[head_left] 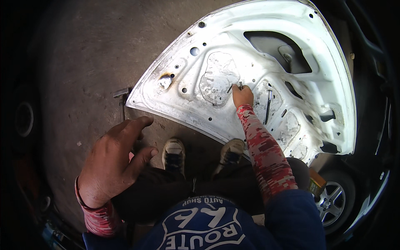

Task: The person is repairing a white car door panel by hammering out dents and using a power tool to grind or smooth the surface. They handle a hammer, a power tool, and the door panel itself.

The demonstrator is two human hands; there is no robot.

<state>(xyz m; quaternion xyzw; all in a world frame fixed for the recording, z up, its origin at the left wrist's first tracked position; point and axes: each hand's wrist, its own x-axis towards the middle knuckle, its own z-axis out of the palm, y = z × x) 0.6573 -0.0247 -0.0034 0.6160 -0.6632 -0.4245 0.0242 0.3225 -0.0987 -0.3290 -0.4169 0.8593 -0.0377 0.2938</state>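
Our left hand [113, 160] hovered at near left, fingers loosely curled, thumb apart, gripping nothing visible; beyond it spread a white car panel [189, 98], center to far right; a slim tool [268, 107] lay there; beside it, our right hand [243, 97] pinched a small dark piece [229, 88]; a hammer [121, 94] lay left of the panel.

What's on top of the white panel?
A slim tool lies on the panel, and the right hand holds a dark piece. The hand partly hides it; anything under the sleeve is covered.
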